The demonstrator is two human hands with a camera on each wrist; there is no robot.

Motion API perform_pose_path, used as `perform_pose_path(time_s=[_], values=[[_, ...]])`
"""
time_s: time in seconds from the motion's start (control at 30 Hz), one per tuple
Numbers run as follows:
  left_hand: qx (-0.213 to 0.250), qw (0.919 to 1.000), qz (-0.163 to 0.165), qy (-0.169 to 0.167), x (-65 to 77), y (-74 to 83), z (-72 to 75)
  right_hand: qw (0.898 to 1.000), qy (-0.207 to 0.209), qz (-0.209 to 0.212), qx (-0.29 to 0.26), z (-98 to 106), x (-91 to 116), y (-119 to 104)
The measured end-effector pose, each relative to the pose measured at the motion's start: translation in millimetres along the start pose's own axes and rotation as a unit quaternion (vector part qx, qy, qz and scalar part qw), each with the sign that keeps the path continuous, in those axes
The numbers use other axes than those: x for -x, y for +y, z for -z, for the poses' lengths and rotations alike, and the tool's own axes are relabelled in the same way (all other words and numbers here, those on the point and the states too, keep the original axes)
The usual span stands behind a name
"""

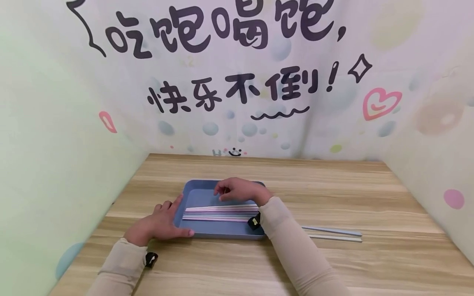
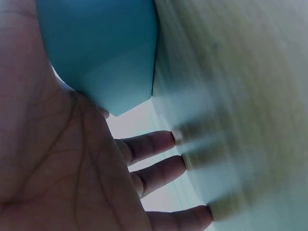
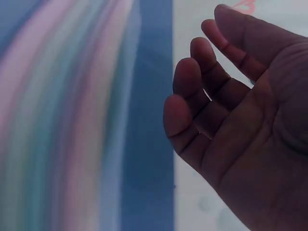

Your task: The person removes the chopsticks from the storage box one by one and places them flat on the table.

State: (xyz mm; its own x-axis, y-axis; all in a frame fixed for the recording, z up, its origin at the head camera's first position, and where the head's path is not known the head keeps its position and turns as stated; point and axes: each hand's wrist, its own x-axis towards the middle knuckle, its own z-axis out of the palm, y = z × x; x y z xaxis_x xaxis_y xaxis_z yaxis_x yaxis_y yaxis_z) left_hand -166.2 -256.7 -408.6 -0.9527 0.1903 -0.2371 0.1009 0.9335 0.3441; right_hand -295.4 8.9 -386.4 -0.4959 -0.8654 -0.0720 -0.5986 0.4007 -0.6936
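Note:
A blue rectangular tray [image 1: 218, 227] lies on the table with several chopsticks [image 1: 218, 213] side by side in it, pink, white and bluish. My left hand [image 1: 163, 224] is at the tray's left end, thumb along the front rim and forefinger by the left rim. In the left wrist view its other fingers [image 2: 159, 169] reach straight to the tabletop beside the tray wall [image 2: 103, 53]. Over the back part of the tray is my right hand [image 1: 240, 190], fingers loosely bent and holding nothing. The right wrist view shows its bare palm [image 3: 250, 130] and the chopsticks [image 3: 57, 120], blurred.
Two more chopsticks, one grey-blue [image 1: 335, 231] and one cream [image 1: 335, 237], lie on the wooden table [image 1: 370, 193] right of the tray, their left ends hidden by the right forearm. A printed cloth wall [image 1: 229, 102] rises behind the table.

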Motion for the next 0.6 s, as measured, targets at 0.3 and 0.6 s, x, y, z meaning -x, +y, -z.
perform_pose_path(time_s=[0.3, 0.6], values=[[0.001, 1.0, 0.002, -0.002, 0.1, 1.6, -0.2, 1.0, 0.003, -0.008, -0.023, -12.2, -6.3, 15.6], [-0.004, 1.0, 0.001, 0.0, -1.1, -0.1, -0.6, 0.998, -0.003, -0.063, 0.018, -19.6, -9.7, 21.8]])
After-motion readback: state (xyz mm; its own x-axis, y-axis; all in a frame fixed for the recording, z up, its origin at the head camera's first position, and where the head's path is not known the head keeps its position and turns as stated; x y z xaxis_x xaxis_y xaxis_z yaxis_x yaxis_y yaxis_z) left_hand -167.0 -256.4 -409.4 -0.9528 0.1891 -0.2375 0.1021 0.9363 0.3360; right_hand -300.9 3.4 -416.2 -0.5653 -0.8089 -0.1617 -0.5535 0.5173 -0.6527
